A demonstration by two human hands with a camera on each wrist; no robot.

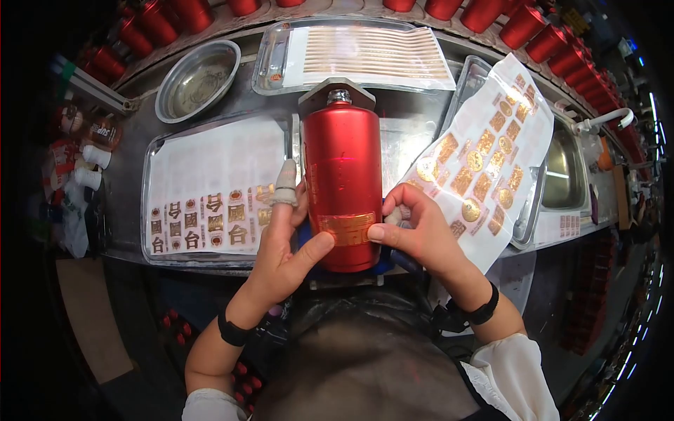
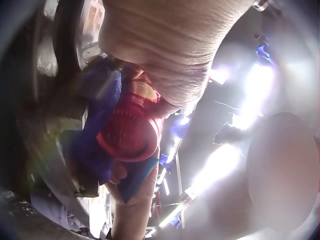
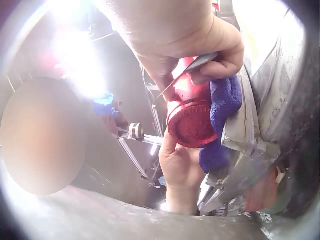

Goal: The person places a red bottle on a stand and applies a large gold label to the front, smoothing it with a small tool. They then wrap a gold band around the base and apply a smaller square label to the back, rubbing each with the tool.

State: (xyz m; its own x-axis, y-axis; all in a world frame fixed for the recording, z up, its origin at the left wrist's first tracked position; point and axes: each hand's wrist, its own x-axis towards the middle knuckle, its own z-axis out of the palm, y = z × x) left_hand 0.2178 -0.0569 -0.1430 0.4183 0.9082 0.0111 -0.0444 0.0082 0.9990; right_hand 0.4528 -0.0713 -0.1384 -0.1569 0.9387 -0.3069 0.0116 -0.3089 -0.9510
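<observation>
A red metallic bottle (image 1: 343, 168) with a bare threaded neck lies base toward me, a gold decal (image 1: 345, 229) across its lower side. My left hand (image 1: 279, 245) holds the bottle's left side, thumb on the decal's left end; worn finger covers sheathe a finger. At the decal's right end rests the thumb of my right hand (image 1: 425, 235). Its curled fingers keep a thin, flat, dark blade-like piece (image 3: 192, 67), largely hidden in the head view. A blue cloth (image 3: 226, 102) lies under the bottle, whose round base (image 3: 192, 125) shows in the right wrist view.
A tray holds a gold-character decal sheet (image 1: 210, 189) at left. Another decal sheet (image 1: 484, 154) overhangs a tray at right. Behind are a metal basin (image 1: 198, 81) and a tray with a striped sheet (image 1: 372, 56). Red bottles (image 1: 523, 28) line the far edge; a sink (image 1: 564, 172) is at right.
</observation>
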